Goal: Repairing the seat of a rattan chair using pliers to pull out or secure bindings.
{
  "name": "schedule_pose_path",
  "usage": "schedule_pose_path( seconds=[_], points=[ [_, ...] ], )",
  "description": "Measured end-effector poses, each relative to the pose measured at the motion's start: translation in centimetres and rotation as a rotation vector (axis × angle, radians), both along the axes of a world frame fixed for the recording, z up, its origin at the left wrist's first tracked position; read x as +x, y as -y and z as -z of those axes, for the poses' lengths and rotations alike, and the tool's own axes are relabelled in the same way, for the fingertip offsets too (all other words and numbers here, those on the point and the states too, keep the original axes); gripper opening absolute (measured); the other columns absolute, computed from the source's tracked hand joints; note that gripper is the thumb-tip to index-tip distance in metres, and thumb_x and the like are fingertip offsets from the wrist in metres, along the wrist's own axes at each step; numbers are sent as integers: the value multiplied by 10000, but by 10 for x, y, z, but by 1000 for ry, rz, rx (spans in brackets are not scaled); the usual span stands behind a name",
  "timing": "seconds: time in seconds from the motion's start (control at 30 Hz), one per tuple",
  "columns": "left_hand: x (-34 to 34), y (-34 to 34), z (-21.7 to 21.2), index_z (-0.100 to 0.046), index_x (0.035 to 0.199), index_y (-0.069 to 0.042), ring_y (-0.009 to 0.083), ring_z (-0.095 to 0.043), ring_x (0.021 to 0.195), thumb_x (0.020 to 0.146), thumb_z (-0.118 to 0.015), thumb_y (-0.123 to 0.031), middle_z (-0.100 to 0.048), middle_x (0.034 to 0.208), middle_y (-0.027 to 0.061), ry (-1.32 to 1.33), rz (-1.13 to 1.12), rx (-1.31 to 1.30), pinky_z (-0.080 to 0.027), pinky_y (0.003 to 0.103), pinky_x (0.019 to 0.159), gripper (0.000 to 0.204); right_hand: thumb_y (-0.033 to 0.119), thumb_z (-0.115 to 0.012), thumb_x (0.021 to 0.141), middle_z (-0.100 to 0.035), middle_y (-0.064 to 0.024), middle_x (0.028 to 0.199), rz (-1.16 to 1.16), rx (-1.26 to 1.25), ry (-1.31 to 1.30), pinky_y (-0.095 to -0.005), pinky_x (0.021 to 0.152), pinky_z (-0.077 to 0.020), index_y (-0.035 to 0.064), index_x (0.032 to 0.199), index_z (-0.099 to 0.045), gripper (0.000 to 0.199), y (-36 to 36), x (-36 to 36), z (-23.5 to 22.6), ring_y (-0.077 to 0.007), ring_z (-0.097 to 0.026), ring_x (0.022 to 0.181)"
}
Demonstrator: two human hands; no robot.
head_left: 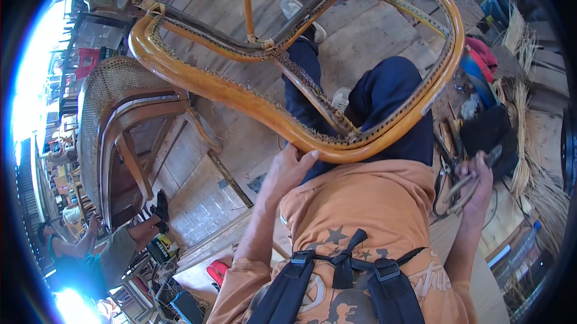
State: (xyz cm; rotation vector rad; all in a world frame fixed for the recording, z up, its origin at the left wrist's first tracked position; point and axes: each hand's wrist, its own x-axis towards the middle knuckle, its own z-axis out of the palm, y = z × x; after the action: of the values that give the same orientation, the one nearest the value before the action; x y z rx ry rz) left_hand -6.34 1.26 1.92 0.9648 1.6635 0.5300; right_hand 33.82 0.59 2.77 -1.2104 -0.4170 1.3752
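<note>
A glossy rattan chair frame (pixel 240 97) lies tilted over my lap, its curved front rail near my waist. Rough fibre ends and a row of small holes run along its inner edge. My left hand (pixel 290 169) grips the near rail at its left part, with some fingers hidden by the rail. Off to the right of my body, my right hand (pixel 476 184) is closed around a hand tool (pixel 494 155) with a grey, blade-like end. Pale loops show below that hand; whether they are handles or cane strands I cannot tell.
Bundles of pale cane strands (pixel 520 137) hang and lie at the right, beside a black bag-like thing (pixel 488 137) and tools. A woven-back chair (pixel 114 92) stands at the left. Below it, another person (pixel 90 258) works at the far left. Red footwear (pixel 217 272) lies near my left elbow.
</note>
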Motion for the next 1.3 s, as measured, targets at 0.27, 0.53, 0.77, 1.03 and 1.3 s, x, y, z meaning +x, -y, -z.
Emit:
schedule_pose_path(
  seconds=[0.27,0.53,0.77,1.03,1.3],
  points=[
    [16,-64,-23,-652,1022,-87,286,-590,990,832,-610,-96,-642,988,101,-347,726,857,-472,393,831,194,177,-576,905,-541,-29,775,-156,-266,-78,-318,739,-492,39,1045,-533,202,33,-91,-36,-164,-574,734],
    [33,-80,37,-666,1012,-122,272,-563,992,798,-627,-117,-624,982,76,-386,1145,808,-407,411,901,217,88,-539,885,-614,-62,905,-634,-409,484,-249,650,-500,1,1184,-507,313,19,-93,-49,-132,-617,740],
    [35,-90,54,-659,890,-44,322,-577,888,809,-587,-79,-587,880,139,-215,971,756,-472,398,785,114,2,-561,812,-550,-179,1127,-1033,-45,1624,-401,885,-460,-9,1277,-438,481,-11,-101,-16,-336,-547,1058],
    [32,-86,53,-646,911,-30,345,-583,893,808,-571,-45,-594,892,156,-226,933,743,-485,398,793,129,37,-584,768,-467,-175,1169,-1101,197,2135,-422,906,-456,-22,1261,-423,522,-35,-119,-4,-338,-461,1109],
    [32,-86,49,-633,905,-31,346,-593,885,819,-578,-70,-600,892,152,-218,920,714,-492,402,781,110,-26,-592,728,-443,-206,1226,-1213,85,2019,-434,934,-435,-32,1304,-378,615,-38,-138,-1,-364,-441,1138]
  ],
)
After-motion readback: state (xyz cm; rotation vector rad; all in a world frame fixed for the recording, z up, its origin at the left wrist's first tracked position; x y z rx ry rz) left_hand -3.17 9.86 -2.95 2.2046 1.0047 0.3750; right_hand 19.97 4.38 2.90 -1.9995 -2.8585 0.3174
